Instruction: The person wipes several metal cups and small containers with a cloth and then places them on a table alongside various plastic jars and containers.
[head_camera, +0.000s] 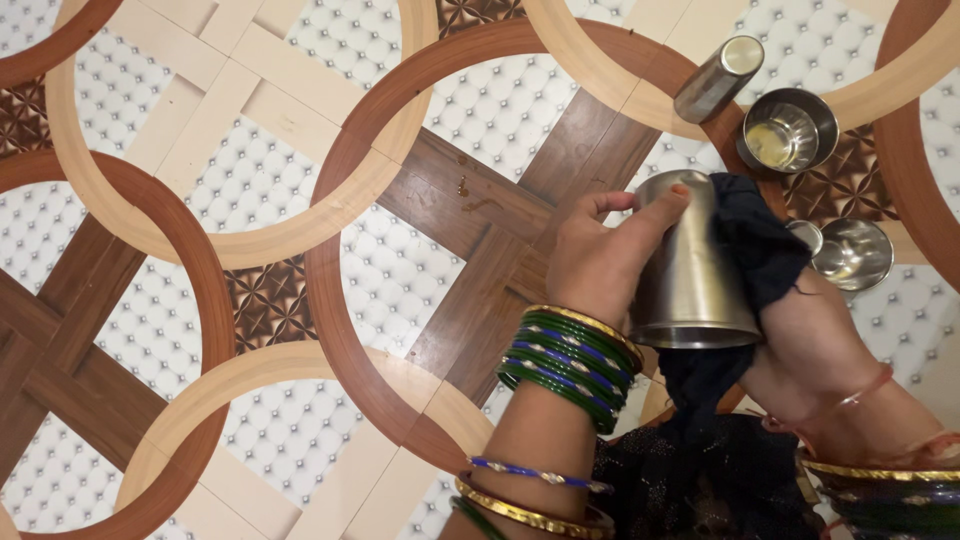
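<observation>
My left hand (600, 255) grips a steel tumbler (690, 275), held upside down with its wide rim toward me. My right hand (810, 345) presses a dark cloth (760, 245) against the tumbler's right side; the cloth drapes over the hand and hangs below the rim. Green, blue and gold bangles ring my left wrist (570, 360). More bangles show on my right wrist at the lower right.
On the patterned floor (300, 250) at the upper right lie another steel tumbler (718, 78), a small steel bowl (790, 130) with a yellowish inside, and a steel dish (850, 253) beside a small steel piece. Dark patterned fabric covers my lap at the bottom.
</observation>
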